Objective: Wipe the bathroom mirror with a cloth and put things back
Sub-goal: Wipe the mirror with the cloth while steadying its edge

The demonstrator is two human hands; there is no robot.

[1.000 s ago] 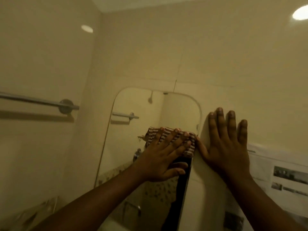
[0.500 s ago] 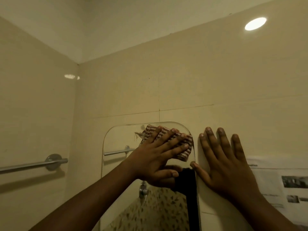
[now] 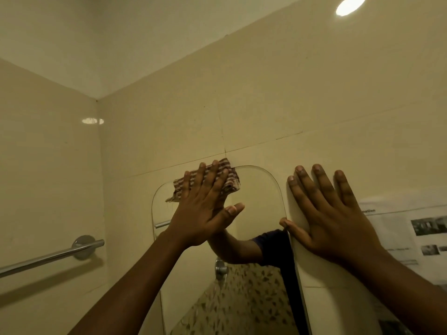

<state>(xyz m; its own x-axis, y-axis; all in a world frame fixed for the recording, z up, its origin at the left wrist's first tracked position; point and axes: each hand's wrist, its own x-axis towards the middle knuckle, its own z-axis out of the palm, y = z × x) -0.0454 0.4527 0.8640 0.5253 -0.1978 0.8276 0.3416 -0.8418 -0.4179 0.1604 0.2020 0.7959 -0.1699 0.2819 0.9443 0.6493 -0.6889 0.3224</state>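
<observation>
Straight off, we tag the left fingers (image 3: 208, 176): straight, slightly spread, pressing flat on a brown-and-white checked cloth (image 3: 231, 183). The thumb sticks out to the side, off the cloth. The left hand (image 3: 200, 213) grips nothing, it only pushes the cloth against the surface. The cloth sits at the top edge of a frameless, round-cornered wall mirror (image 3: 258, 201), partly on the glass and partly on the cream tiled wall (image 3: 266, 105) above it. One frayed corner hangs out left of the hand.

Right fingers (image 3: 321, 187): straight, apart, flat on the wall just beside the mirror's right edge. The right hand (image 3: 331, 221) lies palm-down, with its thumb touching that edge.

In the glass we see the left arm reflected with a dark sleeve, a speckled surface lower down and a metal fitting. A chrome towel bar (image 3: 48, 257) is on the left wall. A printed paper sheet with small photos (image 3: 411, 235) is stuck to the wall right of the right hand. A round ceiling light (image 3: 350, 6) glows top right.
</observation>
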